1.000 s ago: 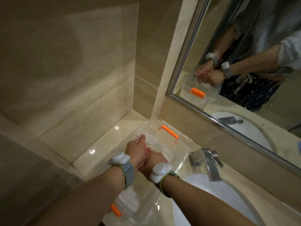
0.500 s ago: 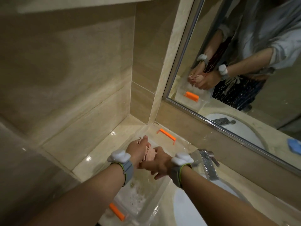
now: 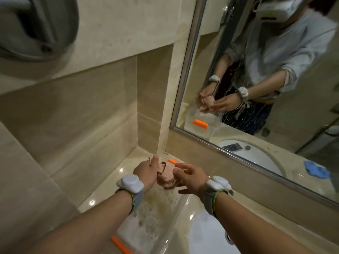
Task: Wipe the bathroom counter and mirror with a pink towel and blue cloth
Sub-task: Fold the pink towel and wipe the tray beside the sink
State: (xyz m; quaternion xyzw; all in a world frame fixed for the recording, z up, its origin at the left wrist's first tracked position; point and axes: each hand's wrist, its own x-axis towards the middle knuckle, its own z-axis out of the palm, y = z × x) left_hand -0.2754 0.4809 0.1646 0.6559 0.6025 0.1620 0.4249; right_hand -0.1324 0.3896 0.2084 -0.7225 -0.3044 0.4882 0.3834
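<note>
A wet, bunched pink towel is held between my two hands above a clear plastic tub of soapy water with orange handles. My left hand grips its left side with the thumb up. My right hand curls round its right side, the forefinger stretched out. The tub stands on the beige counter in the corner, left of the white sink. The mirror rises at the right and reflects both hands with the towel. A blue cloth appears only as a reflection at the mirror's lower right.
Beige tiled walls close off the left and back of the counter corner. A round grey fixture hangs on the wall at upper left. The mirror's metal frame runs just behind the tub.
Both hands have lifted the pink towel up out of the soapy water and spread slightly apart. The camera has tilted up, showing more mirror.
</note>
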